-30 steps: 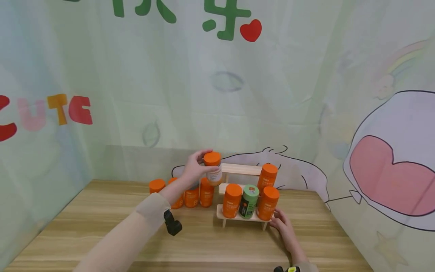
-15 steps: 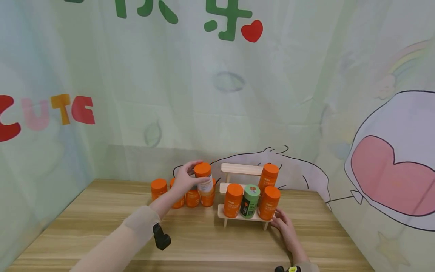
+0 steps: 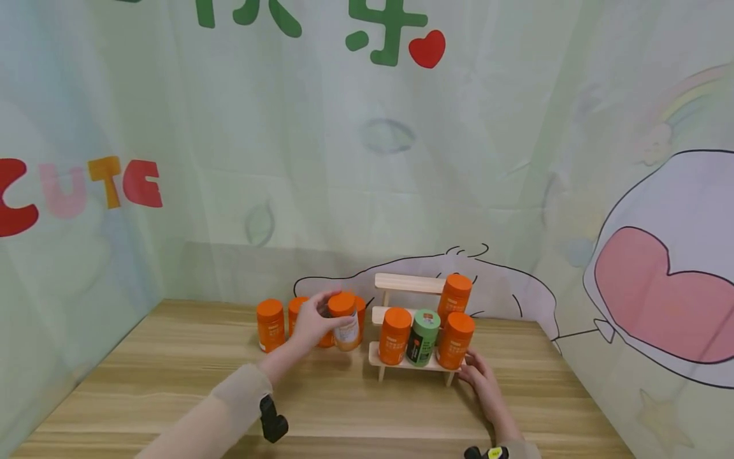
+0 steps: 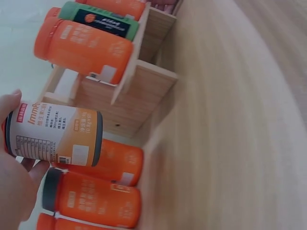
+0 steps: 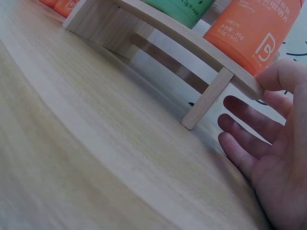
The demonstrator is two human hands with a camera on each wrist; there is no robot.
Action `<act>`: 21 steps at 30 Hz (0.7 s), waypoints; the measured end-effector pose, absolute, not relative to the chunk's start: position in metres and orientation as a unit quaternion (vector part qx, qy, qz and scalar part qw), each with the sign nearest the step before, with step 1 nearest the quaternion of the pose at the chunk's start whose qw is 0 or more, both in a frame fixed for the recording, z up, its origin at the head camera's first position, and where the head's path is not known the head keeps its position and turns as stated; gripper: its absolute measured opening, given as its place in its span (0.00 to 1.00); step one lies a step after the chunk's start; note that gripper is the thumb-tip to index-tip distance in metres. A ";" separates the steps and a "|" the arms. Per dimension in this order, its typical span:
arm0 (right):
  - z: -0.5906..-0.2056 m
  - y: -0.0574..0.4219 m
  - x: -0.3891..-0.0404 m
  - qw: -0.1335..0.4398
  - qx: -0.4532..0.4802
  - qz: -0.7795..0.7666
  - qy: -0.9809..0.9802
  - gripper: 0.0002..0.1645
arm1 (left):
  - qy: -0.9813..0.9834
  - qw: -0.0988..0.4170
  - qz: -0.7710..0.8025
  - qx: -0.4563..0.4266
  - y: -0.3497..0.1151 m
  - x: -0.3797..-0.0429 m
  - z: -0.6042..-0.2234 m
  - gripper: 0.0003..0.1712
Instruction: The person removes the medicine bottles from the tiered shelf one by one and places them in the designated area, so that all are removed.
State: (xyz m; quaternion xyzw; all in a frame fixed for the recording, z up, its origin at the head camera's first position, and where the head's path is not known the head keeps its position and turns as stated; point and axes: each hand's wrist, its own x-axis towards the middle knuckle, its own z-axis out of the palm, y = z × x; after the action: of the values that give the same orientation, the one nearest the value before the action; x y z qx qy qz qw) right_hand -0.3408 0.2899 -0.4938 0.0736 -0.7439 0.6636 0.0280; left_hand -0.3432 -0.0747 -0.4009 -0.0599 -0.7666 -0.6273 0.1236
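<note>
My left hand [image 3: 312, 324] grips a supplement bottle [image 3: 346, 333] with an orange cap and a white-and-orange label. In the left wrist view the bottle's dark base looks raised off the table. It overlaps an orange bottle [image 4: 117, 162] behind it. The three-tier wooden display rack [image 3: 408, 283] stands to its right. On the lowest tier are an orange bottle [image 3: 395, 336], a green bottle [image 3: 423, 338] and another orange bottle [image 3: 455, 341]. One more orange bottle [image 3: 457, 294] sits higher up, at the right. My right hand [image 3: 484, 387] pinches the right end of the lowest plank, its other fingers loosely bent.
Further orange bottles stand in a row left of the rack, the leftmost bottle [image 3: 271, 326] plainly visible and others partly behind my left hand. One bottle has a dark grey cap [image 4: 52, 189]. A printed curtain [image 3: 321, 191] hangs behind the wooden table [image 3: 355, 414].
My left hand has carried the held bottle left, away from the rack, and lowered it in front of the row of bottles. My right hand stays at the rack's end.
</note>
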 end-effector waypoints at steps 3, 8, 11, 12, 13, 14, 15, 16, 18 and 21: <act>-0.495 0.290 -0.341 0.030 0.077 0.664 -0.743 0.29 | -0.768 0.126 -0.625 -0.054 -0.073 -0.341 -0.409 0.38; -0.495 0.290 -0.342 0.034 0.079 0.665 -0.742 0.28 | -0.771 0.134 -0.621 -0.045 -0.070 -0.339 -0.420 0.37; -0.495 0.290 -0.341 0.033 0.076 0.666 -0.742 0.29 | -0.772 0.134 -0.620 -0.035 -0.067 -0.339 -0.425 0.37; -0.495 0.291 -0.341 0.032 0.074 0.666 -0.742 0.29 | -0.772 0.135 -0.620 -0.033 -0.066 -0.339 -0.427 0.37; -0.495 0.291 -0.341 0.031 0.073 0.666 -0.742 0.29 | -0.774 0.138 -0.617 -0.032 -0.065 -0.339 -0.429 0.37; -0.495 0.291 -0.341 0.030 0.072 0.665 -0.743 0.29 | -0.775 0.139 -0.616 -0.031 -0.064 -0.339 -0.431 0.37; -0.495 0.291 -0.341 0.030 0.071 0.665 -0.743 0.29 | -0.774 0.139 -0.617 -0.028 -0.063 -0.339 -0.432 0.37; -0.495 0.291 -0.341 0.029 0.070 0.665 -0.743 0.29 | -0.774 0.142 -0.616 -0.028 -0.062 -0.339 -0.433 0.36; -0.495 0.291 -0.341 0.027 0.069 0.665 -0.743 0.29 | -0.776 0.148 -0.612 -0.029 -0.060 -0.339 -0.436 0.36; -0.495 0.290 -0.341 0.026 0.071 0.662 -0.746 0.29 | -0.776 0.154 -0.611 -0.024 -0.058 -0.338 -0.441 0.36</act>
State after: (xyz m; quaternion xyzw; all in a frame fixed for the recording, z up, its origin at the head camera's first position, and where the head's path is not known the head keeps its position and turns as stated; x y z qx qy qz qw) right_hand -0.3412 0.2904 -0.4945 0.0705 -0.7459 0.6618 0.0258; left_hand -0.3383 -0.0581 -0.4406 -0.0236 -0.7765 -0.6106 0.1540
